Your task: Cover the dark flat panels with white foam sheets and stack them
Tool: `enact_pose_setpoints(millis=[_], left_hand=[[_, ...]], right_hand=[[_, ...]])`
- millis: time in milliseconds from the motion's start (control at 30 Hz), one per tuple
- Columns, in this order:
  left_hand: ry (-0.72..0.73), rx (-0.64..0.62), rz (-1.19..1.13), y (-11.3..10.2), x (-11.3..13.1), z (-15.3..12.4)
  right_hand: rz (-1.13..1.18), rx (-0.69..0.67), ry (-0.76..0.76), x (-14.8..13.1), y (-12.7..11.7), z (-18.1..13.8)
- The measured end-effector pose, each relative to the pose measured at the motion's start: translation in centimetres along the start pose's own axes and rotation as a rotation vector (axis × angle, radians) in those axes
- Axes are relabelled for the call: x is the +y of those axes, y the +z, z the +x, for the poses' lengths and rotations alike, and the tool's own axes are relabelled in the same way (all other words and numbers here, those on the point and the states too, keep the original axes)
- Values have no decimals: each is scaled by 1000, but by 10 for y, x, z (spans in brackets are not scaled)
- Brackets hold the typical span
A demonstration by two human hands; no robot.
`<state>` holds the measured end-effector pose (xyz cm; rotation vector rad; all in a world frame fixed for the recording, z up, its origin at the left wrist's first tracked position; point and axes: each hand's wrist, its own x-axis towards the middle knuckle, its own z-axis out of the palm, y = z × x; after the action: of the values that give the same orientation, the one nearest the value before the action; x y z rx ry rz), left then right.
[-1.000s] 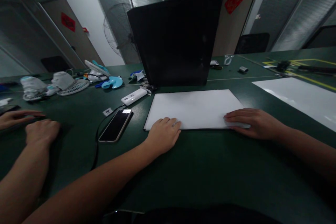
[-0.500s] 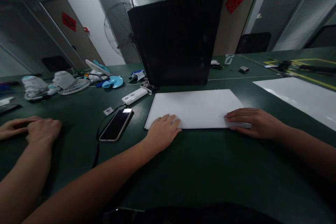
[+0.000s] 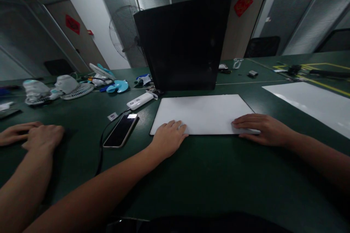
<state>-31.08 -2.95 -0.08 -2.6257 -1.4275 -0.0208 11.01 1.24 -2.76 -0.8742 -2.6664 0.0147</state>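
Observation:
A white rectangular board or sheet (image 3: 202,113) with a thin dark edge lies flat on the green table before me. My left hand (image 3: 168,138) rests on its near left part, palm down, fingers stretched out. At the near right corner my right hand (image 3: 259,128) lies with its fingers extended over the surface and its thumb by the near edge. Neither hand shows anything held. Behind the board a large black panel (image 3: 186,43) stands upright, leaning slightly. A phone (image 3: 121,131) lies left of my left hand.
Another person's hands (image 3: 41,136) rest together at the left. A white device (image 3: 140,101) with a dark cable lies beyond the phone. Fan parts (image 3: 73,89) are at the back left. Another white sheet (image 3: 314,103) lies at the right.
The view has tilted very slightly. Both hands stay in place on the white board, with the right fingers shifted at most a little.

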Motion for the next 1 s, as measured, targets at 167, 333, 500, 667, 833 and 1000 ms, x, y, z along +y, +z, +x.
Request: enact_pose_setpoints(millis=[167, 333, 500, 667, 833, 1000], left_hand=[[-11, 0, -9, 0, 2, -1], [-2, 8, -25, 1, 2, -2], [5, 17, -13, 1, 2, -2], [7, 26, -8, -1, 3, -2], [9, 25, 1, -2, 4, -2], [20, 32, 9, -2, 4, -2]], right_hand=[[53, 9, 4, -2, 3, 2], [1, 15, -9, 1, 0, 1], [-261, 160, 209, 32, -24, -17], [-569, 146, 833, 90, -36, -72], [-320, -7, 1553, 140, -22, -112], [-217, -79, 1558, 147, -21, -107]])
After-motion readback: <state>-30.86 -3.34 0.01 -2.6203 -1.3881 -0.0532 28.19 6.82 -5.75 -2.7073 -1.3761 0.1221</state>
